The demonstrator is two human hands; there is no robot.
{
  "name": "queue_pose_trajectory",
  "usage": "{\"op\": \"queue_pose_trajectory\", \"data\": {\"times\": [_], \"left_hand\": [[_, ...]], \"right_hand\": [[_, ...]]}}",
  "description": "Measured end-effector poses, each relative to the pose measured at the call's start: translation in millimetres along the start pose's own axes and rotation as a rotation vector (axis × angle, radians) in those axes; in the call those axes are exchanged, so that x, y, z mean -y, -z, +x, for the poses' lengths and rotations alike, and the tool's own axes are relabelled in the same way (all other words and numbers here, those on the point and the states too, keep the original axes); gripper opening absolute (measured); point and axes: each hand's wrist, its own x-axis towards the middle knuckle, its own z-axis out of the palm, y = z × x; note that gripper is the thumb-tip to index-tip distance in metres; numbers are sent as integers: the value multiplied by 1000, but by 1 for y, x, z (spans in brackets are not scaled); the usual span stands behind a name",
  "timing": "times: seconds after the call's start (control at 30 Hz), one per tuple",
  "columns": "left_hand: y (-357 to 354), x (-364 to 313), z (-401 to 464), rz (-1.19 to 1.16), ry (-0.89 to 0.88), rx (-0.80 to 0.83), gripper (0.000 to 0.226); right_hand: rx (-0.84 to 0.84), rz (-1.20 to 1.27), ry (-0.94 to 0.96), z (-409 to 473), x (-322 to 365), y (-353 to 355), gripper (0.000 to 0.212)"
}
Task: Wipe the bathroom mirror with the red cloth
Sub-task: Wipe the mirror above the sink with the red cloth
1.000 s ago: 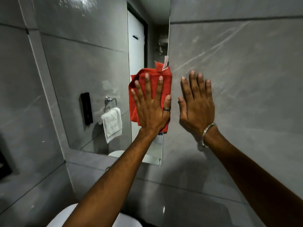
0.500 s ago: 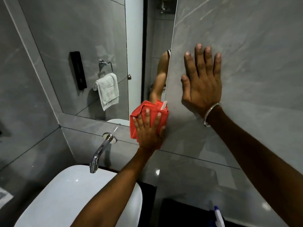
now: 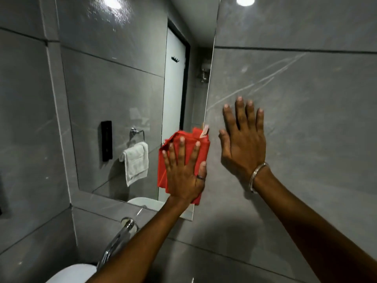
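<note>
The left hand (image 3: 184,176) lies flat with its fingers spread, palm pressing the red cloth (image 3: 179,158) against the mirror (image 3: 114,94), close to the glass's right edge and a little above its bottom corner. Nothing is pinched; the grip is an open, splayed press, and the cloth shows bunched above and to the left of the fingers, with a pale tag (image 3: 205,131) sticking up at its top. Just to the right of that hand, the right hand (image 3: 243,146) is also spread flat, resting on the grey wall tile (image 3: 306,99) beside the mirror, a metal bangle (image 3: 258,175) at its wrist. Below the left forearm a chrome tap (image 3: 120,240) curves down over a white basin (image 3: 73,274).
</note>
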Motion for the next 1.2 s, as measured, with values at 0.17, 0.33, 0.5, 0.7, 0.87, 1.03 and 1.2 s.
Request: {"op": "queue_pose_trajectory", "data": {"times": [0.17,0.33,0.5,0.7,0.87,1.03,1.2], "left_hand": [[42,-29,119,-13,-51,-16,67],[85,-55,251,9,-112,-78,70],[103,-57,312,19,-189,-87,72],[108,-5,335,-4,-198,-147,68],[122,58,339,35,-118,-170,68],[126,88,341,71,-63,-186,68],[127,124,347,-24,-9,-266,69]], "right_hand": [[-4,40,-35,75,-11,25,69],[14,89,-15,150,-19,47,68],[21,146,28,210,-21,67,68],[98,120,185,271,-22,85,68],[179,26,339,322,-5,85,63],[210,-57,481,362,35,65,69],[184,-81,582,390,79,40,63]]}}
